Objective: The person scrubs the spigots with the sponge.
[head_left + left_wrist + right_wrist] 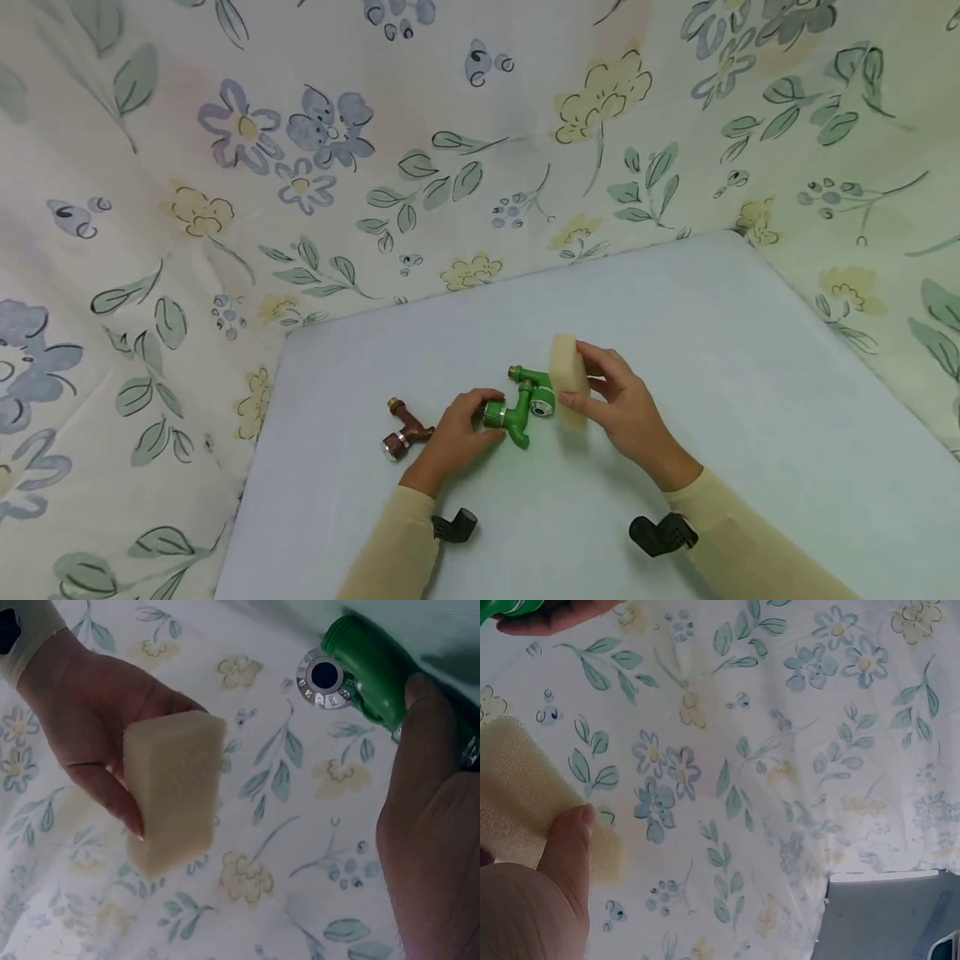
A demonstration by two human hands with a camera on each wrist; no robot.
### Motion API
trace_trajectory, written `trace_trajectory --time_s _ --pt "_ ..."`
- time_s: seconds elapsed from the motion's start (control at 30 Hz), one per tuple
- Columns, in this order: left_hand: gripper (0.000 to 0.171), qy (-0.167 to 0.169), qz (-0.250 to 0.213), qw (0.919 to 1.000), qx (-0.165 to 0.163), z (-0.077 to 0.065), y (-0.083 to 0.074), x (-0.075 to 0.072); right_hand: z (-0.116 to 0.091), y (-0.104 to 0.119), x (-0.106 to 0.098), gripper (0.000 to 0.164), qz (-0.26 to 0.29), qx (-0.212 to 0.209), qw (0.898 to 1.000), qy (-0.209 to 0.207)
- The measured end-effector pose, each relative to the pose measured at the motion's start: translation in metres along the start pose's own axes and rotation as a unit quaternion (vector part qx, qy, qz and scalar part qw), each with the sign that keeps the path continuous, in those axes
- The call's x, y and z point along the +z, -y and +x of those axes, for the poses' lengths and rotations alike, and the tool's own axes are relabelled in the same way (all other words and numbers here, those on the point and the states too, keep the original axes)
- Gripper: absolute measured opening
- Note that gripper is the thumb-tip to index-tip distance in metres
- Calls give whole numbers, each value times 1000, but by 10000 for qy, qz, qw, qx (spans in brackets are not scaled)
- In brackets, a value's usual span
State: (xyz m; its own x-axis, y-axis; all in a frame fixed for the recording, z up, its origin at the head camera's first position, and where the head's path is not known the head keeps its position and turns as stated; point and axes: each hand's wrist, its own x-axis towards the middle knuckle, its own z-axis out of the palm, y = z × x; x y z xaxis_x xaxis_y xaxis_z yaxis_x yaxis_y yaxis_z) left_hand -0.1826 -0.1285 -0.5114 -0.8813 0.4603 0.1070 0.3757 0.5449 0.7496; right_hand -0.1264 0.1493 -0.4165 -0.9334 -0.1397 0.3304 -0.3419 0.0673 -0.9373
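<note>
The left hand (456, 435) pinches a green tap (517, 419) by its round knob (493, 414), and the right hand (626, 412) pinches a pale yellow sponge (564, 367). In this view from the head, the green tap is near the middle of the table (420, 358), left of the sponge. Its knob points left into the hand, its brass end points away from the person, and its spout bends back toward the person. So its long line goes from far to near. Holding just the knob likely leaves the green body bare. The sponge is long up and down in the picture, and a wide side looks left, toward the taps. A second green tap (536, 377) is partly hidden by the sponge; its brass end points left. A brown tap (411, 429) lies beside the left hand, which hides a bit of it.

In the left wrist view, the right hand has its thumb on one side of the sponge, maybe so the big sides stay free. A silver ring (304, 679) shows by the green; I cannot tell whose it is.

In the right wrist view, the sponge slants down to the right, with the thumb on it. Flowery cloth (735, 787) hangs behind.
</note>
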Motion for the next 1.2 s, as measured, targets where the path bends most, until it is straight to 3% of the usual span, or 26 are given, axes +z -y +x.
trace_trajectory --time_s 0.13,0.33,0.53,0.7,0.8,1.03,1.2 --pt "47 108 391 9992 45 -1 1 -1 1 1 3 66 11 -24 10000 24" --pt "46 60 147 9999 -11 -3 -6 -11 1 2 8 65 30 36 10000 79" --pt "46 -424 -488 9972 380 -8 -36 -33 2 -1 17 64 151 -156 9995 240" --pt "47 -1033 -1091 9850 854 -15 -77 -52 5 0 28 64 154 -356 9981 475" --pt "48 -1282 -1244 9796 915 -19 -95 -61 8 3 34 63 51 -379 9971 663" --pt "43 -1211 -1417 9790 827 -27 -110 -71 8 -14 46 69 -830 -674 9851 1350" --pt "41 -1159 -1183 9828 818 -32 -114 -73 8 -27 48 70 -905 -701 9825 1468"
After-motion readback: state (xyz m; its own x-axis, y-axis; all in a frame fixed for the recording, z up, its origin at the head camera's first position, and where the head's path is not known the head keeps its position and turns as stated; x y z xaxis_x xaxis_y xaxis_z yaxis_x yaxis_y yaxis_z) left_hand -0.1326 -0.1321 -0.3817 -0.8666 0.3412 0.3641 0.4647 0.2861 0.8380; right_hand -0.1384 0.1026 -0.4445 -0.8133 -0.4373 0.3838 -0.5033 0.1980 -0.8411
